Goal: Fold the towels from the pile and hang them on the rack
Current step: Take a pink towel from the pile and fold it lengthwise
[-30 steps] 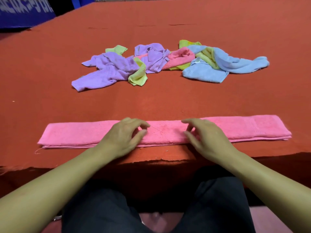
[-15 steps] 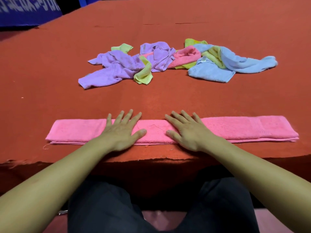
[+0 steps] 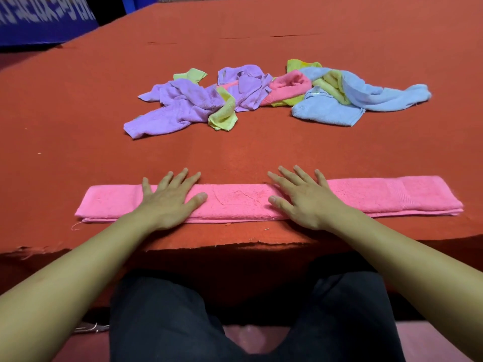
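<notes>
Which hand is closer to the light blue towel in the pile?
Right. The right hand lies flat on the folded pink towel, nearly below the light blue towel; the left hand presses farther left, below the purple towel.

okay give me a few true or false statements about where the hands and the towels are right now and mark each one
1. Both hands lie flat on the pink towel. True: left hand, right hand.
2. The pink towel is crumpled. False: it is folded into a long strip.
3. The pile lies beyond the pink towel. True.
4. The right hand pinches a blue towel. False: its fingers are straight on the pink towel.
5. A rack stands on the table. False: none is in view.
</notes>
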